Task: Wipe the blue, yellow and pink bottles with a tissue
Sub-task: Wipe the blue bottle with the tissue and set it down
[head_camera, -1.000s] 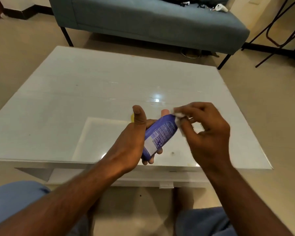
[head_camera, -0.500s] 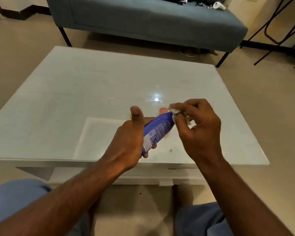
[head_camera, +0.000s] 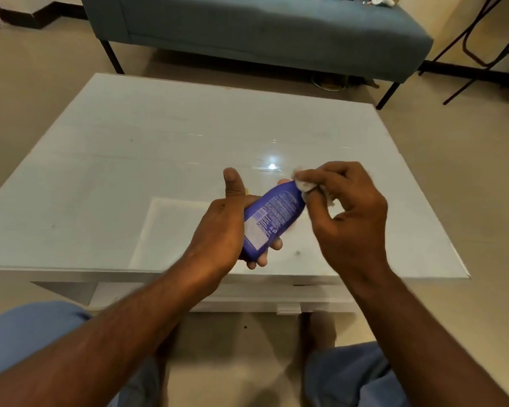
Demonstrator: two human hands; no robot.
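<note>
My left hand grips the blue bottle above the near edge of the desk, fingers curled beneath, thumb raised clear. The bottle's long axis runs from my left palm up toward the desk's far right corner, its upper end meeting my right hand, which pinches a crumpled white tissue against that end. The right hand is therefore placed to wipe. The bottle is smooth, glossy, rounded plastic with a printed label; the tissue is soft and wadded. Slivers of pink and yellow show behind my hands, too hidden to identify.
</note>
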